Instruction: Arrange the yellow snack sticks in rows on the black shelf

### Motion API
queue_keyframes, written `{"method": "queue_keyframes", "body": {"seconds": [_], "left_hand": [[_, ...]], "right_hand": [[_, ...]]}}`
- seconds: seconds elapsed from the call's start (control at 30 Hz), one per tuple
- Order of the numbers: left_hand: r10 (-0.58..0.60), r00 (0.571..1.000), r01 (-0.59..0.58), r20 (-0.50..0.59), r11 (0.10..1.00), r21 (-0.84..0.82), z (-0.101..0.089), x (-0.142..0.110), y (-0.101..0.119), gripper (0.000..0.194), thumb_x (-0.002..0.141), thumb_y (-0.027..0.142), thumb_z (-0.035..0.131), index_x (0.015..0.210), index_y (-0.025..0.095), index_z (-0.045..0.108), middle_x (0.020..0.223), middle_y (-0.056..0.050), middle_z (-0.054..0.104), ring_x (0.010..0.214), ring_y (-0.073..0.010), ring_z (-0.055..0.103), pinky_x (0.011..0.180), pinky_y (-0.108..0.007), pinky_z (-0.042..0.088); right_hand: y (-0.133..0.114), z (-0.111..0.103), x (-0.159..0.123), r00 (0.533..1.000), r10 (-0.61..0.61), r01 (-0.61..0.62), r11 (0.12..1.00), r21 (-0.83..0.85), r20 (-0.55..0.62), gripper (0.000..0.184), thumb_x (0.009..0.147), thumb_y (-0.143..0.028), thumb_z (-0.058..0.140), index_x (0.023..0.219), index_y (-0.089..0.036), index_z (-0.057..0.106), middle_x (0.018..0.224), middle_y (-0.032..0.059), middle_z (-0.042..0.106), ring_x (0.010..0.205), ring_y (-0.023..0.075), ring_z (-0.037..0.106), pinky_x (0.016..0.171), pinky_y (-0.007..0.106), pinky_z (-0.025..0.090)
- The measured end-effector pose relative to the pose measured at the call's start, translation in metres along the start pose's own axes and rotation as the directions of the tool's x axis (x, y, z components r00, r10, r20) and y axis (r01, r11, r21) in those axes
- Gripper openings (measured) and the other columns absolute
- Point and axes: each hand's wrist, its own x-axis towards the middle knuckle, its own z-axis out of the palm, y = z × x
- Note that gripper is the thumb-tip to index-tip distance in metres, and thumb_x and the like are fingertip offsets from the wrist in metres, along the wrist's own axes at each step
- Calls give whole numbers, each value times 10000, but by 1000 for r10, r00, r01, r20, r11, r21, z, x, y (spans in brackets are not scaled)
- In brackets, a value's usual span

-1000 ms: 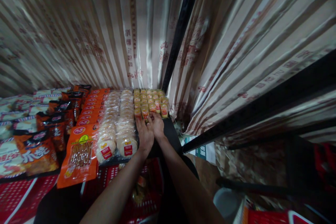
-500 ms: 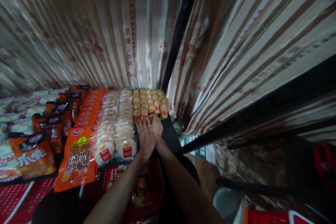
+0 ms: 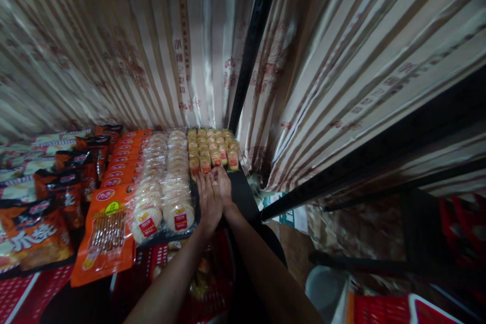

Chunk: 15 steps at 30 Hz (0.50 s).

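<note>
1. Left hand (image 3: 210, 203): fingers (image 3: 203, 185) stretched nearly straight, slightly parted, tips against the front row at 12 o'clock; no grip visible.
2. Right hand (image 3: 224, 187): beside the left, touching it; fingers bent, tips at the same row. Whether they grip a packet cannot be told.
3. Small yellow packets (image 3: 213, 148): block of rows, at 12 o'clock from the hands, on a dark shelf (image 3: 244, 193).
4. Round wrapped cakes (image 3: 176, 190): two columns, 9 to 10 o'clock.
5. Orange packs (image 3: 110, 223): one column, front pack at 8 to 9 o'clock.
6. Changes against one second ago: view swung slightly, goods sitting farther toward 9 o'clock; both hands remain at the front row; packet rows look unchanged.
</note>
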Motion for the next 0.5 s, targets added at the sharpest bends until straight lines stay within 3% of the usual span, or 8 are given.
{"method": "queue_keyframes", "body": {"seconds": [0.27, 0.5], "left_hand": [[-20, 1000, 19, -20, 999, -36, -3, -4, 10, 497, 915, 297, 266, 1351, 97, 398, 1505, -144, 250, 1417, -244, 103, 1158, -469, 142], [42, 999, -42, 19, 998, -37, -10, -36, 15, 509, 913, 291, 248, 1298, 25, 449, 1440, -218, 349, 1393, -281, 205, 1135, -476, 210]], "right_hand": [[1, -6, -7, 1000, -22, 22, 997, 71, 1, 145, 800, -230, 418, 866, -205, 544, 886, 55, 569, 808, 167, 557, 774, 291, 477], [4, -14, -37, 1000, 2, -1, 999, 51, -14, 233, 749, -190, 424, 923, -198, 578, 940, 74, 586, 881, 184, 555, 827, 317, 484]]}}
